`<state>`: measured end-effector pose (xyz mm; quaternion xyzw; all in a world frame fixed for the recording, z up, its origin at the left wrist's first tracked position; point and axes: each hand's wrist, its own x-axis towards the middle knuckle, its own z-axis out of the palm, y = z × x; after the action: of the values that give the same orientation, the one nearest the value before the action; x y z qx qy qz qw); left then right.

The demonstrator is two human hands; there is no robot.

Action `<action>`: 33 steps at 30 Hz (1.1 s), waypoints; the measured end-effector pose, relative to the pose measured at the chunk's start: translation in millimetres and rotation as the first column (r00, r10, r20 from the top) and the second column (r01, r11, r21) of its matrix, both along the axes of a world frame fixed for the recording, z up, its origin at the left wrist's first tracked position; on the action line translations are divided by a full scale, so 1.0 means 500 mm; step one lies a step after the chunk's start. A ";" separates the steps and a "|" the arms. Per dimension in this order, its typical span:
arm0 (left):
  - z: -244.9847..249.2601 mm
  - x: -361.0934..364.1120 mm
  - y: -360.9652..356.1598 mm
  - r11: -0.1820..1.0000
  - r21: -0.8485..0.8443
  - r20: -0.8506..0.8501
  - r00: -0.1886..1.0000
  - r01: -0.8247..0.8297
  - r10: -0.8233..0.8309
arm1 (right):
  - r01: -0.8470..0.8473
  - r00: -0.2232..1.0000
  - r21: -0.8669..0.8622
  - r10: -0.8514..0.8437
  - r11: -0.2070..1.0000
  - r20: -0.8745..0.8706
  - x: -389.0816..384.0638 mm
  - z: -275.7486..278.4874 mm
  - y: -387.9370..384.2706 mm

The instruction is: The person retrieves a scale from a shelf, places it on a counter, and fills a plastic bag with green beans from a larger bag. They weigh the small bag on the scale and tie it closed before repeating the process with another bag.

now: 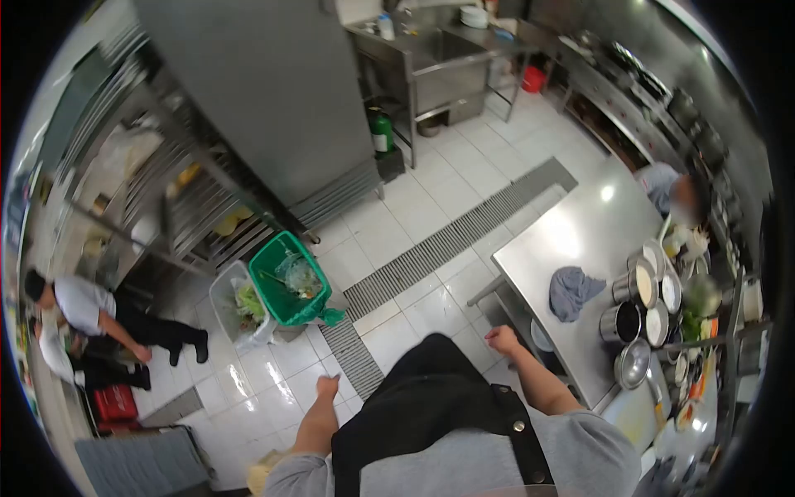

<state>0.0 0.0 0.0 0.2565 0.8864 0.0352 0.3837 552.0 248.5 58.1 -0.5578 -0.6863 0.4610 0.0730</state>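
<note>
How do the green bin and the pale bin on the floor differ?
Colour: the green bin is solid green, while the pale bin is whitish.
Contents: the green bin shows crumpled clear plastic among scraps; the pale bin shows leafy greens.
Position: the green bin is nearer the floor grate than the pale bin.
Both are open-topped and side by side.

Steel table [534, 261], crumpled grey cloth [573, 293] on top, metal pots [620, 324] grouped near the cloth
</note>
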 end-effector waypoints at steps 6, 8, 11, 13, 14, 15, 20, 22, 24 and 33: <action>0.074 -0.003 0.538 0.975 0.215 0.359 0.925 0.049 -0.126 | 0.438 0.799 -0.311 -0.524 0.843 -0.296 -0.192 0.284 0.092; 0.102 0.005 0.683 0.945 0.287 0.329 0.911 0.154 -0.248 | 0.508 0.765 -0.218 -0.553 0.833 -0.330 -0.237 0.320 0.174; 0.133 -0.019 0.875 0.832 0.410 0.027 0.907 0.373 -0.420 | 0.514 0.623 -0.358 -0.626 0.779 -0.469 -0.262 0.351 0.377; 0.138 -0.057 0.958 0.691 0.459 -0.275 0.829 0.558 -0.486 | 0.560 0.584 -0.219 -0.569 0.799 -0.579 -0.261 0.362 0.550; 0.174 -0.069 1.014 0.901 0.280 0.048 0.933 0.331 -0.358 | 0.545 0.644 -0.156 -0.531 0.824 -0.551 -0.254 0.371 0.644; 0.190 -0.077 1.059 0.925 0.310 0.160 0.946 0.222 -0.281 | 0.550 0.679 -0.019 -0.460 0.835 -0.572 -0.269 0.388 0.738; 0.334 -0.033 1.249 0.940 0.009 0.860 0.481 -0.341 0.167 | 0.419 0.764 0.383 -0.092 0.823 -0.639 -0.435 0.546 1.119; 0.420 -0.003 1.343 0.861 -0.298 0.954 -0.167 -0.412 0.250 | 0.255 0.847 0.518 0.070 0.816 -0.527 -0.534 0.603 1.215; 0.480 0.036 1.469 0.906 -0.248 0.950 -0.268 -0.342 0.158 | 0.191 0.827 0.671 0.251 0.717 -0.503 -0.657 0.595 1.288; 0.448 -0.045 2.158 0.824 -0.011 0.737 -0.562 -0.567 -0.377 | -0.453 0.683 0.706 0.721 0.544 -0.117 -0.847 0.561 1.666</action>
<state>-22.4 1079.2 224.0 0.0608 0.0259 0.5244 0.8489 128.4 1081.6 338.4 -0.1245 -0.9167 0.3038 0.2277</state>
